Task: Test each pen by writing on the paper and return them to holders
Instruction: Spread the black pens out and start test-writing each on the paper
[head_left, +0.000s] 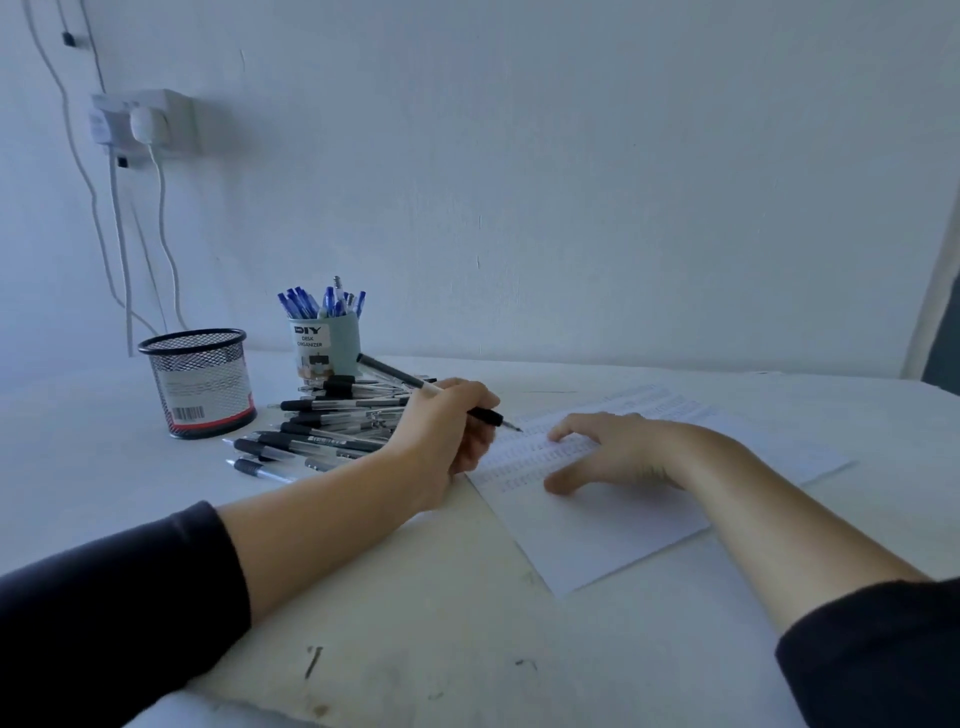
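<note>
Clearly testing step in hand — left hand (449, 426) pinched black pen (431, 389), tip at or just above paper (597, 530), contact unclear. Right hand (613, 452) lay spread, fingers pressing sheet flat over rows of test marks. Pile of black pens (322, 426) waited beside mesh holder (200, 382), apparently empty; blue pens stood in organizer cup (324, 345). Next move likely needs short stroke — then pen into mesh holder.

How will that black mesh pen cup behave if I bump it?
The black mesh pen cup looks empty and see-through, so probably light and apt to slide or tip. Its round wall suggests it would roll once over, perhaps toward the pile of black pens beside it.
</note>
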